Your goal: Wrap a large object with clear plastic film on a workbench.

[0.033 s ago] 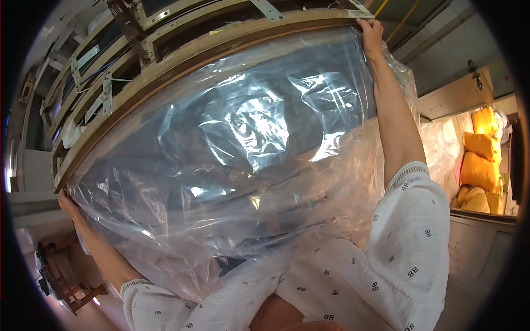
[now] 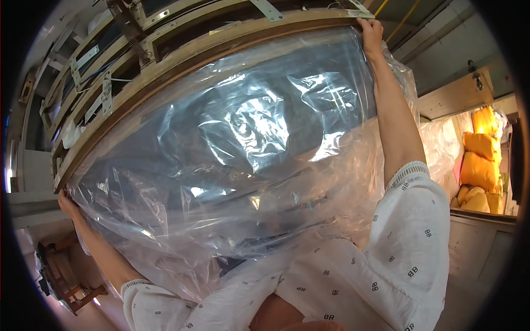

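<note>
We hold a clear plastic sheet (image 2: 243,160) stretched over a large wooden frame (image 2: 221,41). Our right hand (image 2: 371,34) grips its upper corner; our left hand (image 2: 67,204) appears clamped on the lower edge, partly hidden.

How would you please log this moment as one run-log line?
left hand: grips clear plastic sheet | right hand: grips sheet's far corner | sheet covers grey upholstered piece under wooden frame

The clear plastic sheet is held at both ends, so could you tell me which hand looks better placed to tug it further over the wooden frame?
Probably the right hand: it grips the plastic sheet at the wooden frame's top corner, while the left hand holds the low end.
</note>
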Available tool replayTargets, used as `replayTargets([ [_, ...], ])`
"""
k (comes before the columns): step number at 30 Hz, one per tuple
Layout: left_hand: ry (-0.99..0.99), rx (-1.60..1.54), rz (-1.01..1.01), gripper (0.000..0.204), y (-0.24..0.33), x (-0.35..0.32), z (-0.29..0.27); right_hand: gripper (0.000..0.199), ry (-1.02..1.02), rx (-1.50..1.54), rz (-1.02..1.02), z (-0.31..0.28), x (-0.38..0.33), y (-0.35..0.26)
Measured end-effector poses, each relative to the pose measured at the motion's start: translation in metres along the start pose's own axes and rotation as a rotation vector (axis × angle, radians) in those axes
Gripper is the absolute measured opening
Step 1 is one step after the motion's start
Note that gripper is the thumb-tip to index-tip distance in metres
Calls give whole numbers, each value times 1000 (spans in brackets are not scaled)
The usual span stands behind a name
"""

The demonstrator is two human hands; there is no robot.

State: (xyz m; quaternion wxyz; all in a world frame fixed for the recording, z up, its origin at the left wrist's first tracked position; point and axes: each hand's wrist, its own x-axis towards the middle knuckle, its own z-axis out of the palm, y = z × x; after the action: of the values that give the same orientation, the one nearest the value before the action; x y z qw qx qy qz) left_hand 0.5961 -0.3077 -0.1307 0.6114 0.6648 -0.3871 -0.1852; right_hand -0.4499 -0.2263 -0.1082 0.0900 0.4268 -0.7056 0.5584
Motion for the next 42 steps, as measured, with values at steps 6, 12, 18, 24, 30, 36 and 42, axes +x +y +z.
replayTargets([
  [6,-2,516,179,27,38,-44,60,49,-84,-298,-169,-20,18,41],
  [12,-313,291,118,29,97,-30,-41,33,-588,-509,-249,-69,-16,-36],
  [18,0,1322,281,32,116,-37,-125,22,-1069,172,111,-121,-93,-136],
  [24,-722,343,368,34,276,-332,174,20,-993,184,121,-156,-128,-185],
  [30,-1178,-244,484,25,313,-538,311,21,-994,298,-259,-174,-132,-213],
  [36,-930,-36,680,12,251,-497,260,21,-1268,-496,-40,-254,-134,-65],
  [42,-429,465,440,24,181,-330,32,20,-1469,-1030,-72,-307,-190,44],
])
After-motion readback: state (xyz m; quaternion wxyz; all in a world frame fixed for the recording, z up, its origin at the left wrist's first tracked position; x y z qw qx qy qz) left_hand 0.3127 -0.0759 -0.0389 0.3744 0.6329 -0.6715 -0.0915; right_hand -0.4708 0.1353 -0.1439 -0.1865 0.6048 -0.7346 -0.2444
